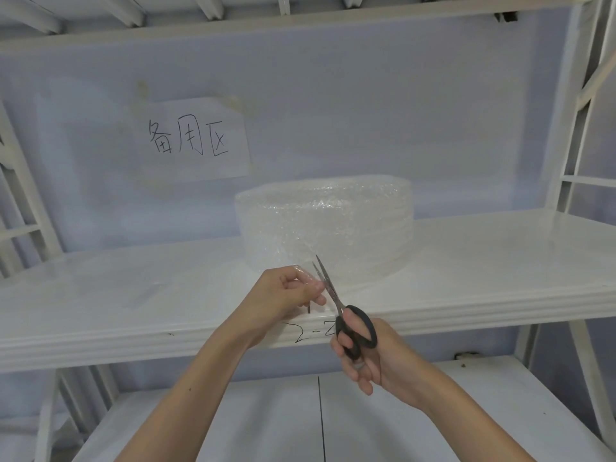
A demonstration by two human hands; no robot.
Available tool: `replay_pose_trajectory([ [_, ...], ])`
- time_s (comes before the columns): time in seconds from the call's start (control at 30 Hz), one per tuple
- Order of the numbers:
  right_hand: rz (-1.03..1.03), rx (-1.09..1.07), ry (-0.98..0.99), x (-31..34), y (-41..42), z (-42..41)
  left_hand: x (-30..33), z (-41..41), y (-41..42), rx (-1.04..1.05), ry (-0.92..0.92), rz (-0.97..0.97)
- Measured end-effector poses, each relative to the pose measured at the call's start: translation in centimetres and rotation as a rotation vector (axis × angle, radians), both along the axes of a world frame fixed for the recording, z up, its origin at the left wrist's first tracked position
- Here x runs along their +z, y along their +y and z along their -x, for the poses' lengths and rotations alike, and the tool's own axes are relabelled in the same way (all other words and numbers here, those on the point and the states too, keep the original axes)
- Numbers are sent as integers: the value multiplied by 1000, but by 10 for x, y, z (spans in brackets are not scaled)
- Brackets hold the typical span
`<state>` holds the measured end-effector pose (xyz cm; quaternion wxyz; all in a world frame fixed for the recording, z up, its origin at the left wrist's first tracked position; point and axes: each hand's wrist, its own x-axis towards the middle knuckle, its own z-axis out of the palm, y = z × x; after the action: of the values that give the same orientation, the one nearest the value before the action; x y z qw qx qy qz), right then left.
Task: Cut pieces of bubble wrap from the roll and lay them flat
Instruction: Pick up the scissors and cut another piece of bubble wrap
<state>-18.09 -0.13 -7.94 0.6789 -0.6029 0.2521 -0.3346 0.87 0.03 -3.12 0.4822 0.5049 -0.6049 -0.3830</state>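
Observation:
A wide roll of clear bubble wrap [328,225] stands on its end on the white shelf [133,295], right of centre. Its loose end comes forward off the roll. My left hand [288,291] pinches that loose end just in front of the roll. My right hand [363,355] grips black-handled scissors [346,315] by the loops. The blades are slightly parted and point up and away, right beside my left fingers, at the wrap's edge.
A paper sign [195,140] with handwritten characters is stuck to the back wall. The shelf's front edge carries a handwritten mark [308,331]. A lower white shelf [233,421] lies beneath my arms. White frame posts [573,128] stand at both sides.

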Motion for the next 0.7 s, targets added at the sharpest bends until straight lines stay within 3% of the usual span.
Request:
replay_pose_trajectory([
  [0.7, -20, 92, 72, 5, 3, 12, 0, -2, 4, -26, 27, 41],
])
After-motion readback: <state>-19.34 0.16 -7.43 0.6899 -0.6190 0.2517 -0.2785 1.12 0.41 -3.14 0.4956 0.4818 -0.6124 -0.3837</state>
